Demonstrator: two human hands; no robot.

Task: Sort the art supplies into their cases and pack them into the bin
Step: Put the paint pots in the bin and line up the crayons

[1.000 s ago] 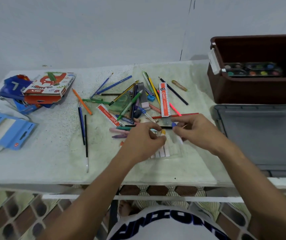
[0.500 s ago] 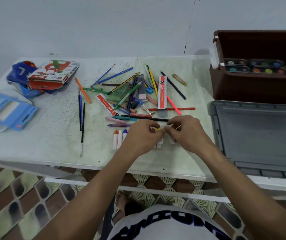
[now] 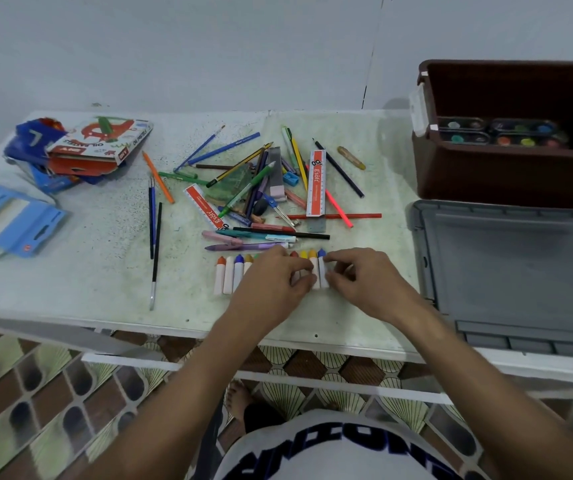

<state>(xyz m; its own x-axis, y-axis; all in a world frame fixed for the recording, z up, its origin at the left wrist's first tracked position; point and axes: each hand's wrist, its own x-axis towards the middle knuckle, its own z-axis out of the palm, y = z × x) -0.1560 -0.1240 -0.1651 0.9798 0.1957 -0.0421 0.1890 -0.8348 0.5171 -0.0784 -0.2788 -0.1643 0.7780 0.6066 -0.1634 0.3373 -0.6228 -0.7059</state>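
A row of white-bodied crayons with coloured tips [image 3: 229, 278] lies side by side near the table's front edge. My left hand [image 3: 274, 282] covers the middle of the row, its curled fingers and thumb on a yellow-tipped crayon [image 3: 313, 271]. My right hand [image 3: 361, 278] pinches the blue-tipped crayon [image 3: 322, 268] at the row's right end. Behind the row is a loose pile of pencils, pens and rulers [image 3: 260, 188]. The brown bin [image 3: 485, 174] stands at the back right with a paint palette [image 3: 499, 135] inside.
A grey lid [image 3: 513, 265] lies right of my hands, in front of the bin. An oil pastels box [image 3: 101, 140] on blue packaging and a blue card case [image 3: 8, 220] sit at the left. Two brushes [image 3: 155, 230] lie left of the crayons.
Both hands have come down onto the table and stay together at the right end of the row. More crayons now show lined up to the left of my left hand.
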